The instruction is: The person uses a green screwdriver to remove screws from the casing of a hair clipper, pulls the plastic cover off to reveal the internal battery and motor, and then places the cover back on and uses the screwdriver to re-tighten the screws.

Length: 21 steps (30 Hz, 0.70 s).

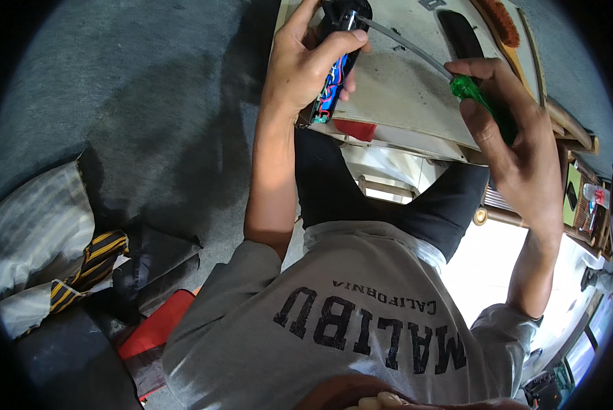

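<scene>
My left hand [306, 68] is wrapped round a long black device [347, 65] whose casing is opened along one side. Inside show blue parts with red, white and green wires; the device's kind I cannot tell. A screwdriver with a green handle [469, 89] and a long grey shaft is gripped in my right hand [522, 137]. Its tip touches or nearly touches the upper end of the device, near my left thumb. On the table beyond the shaft lies a long, curved black piece [460, 34], similar in shape to the device's casing.
The pale, worn table [402, 92] bears small dark bits [399, 48] and a wooden-handled brush [501, 27] with reddish bristles. A red item [356, 130] shows under its near edge. Shelves [593, 219] stand right; cloths [43, 225] and a red object [157, 326] lie left.
</scene>
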Motion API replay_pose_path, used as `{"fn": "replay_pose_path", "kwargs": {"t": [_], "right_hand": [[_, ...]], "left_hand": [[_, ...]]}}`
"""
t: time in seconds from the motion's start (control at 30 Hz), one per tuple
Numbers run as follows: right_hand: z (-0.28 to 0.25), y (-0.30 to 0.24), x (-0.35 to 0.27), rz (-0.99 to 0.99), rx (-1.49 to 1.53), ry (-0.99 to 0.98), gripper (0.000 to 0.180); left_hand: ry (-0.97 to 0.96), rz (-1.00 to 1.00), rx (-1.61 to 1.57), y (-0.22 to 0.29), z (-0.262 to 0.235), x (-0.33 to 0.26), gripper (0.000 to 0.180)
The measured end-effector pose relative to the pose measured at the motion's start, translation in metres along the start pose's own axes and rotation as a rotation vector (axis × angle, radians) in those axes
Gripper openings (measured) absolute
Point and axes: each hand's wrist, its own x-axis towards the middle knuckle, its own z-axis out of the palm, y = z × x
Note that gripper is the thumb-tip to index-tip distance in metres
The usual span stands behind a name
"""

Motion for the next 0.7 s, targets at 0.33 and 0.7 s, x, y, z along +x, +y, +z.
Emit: {"fn": "replay_pose_path", "kwargs": {"t": [0.33, 0.7], "right_hand": [[0.022, 0.020, 0.005, -0.004, 0.121, 0.107, 0.029], [0.030, 0.031, 0.008, -0.216, -0.081, 0.266, 0.029]], "left_hand": [[0.058, -0.064, 0.041, 0.008, 0.001, 0.002, 0.059], [0.071, -0.035, 0.132, 0.005, 0.001, 0.003, 0.053]]}}
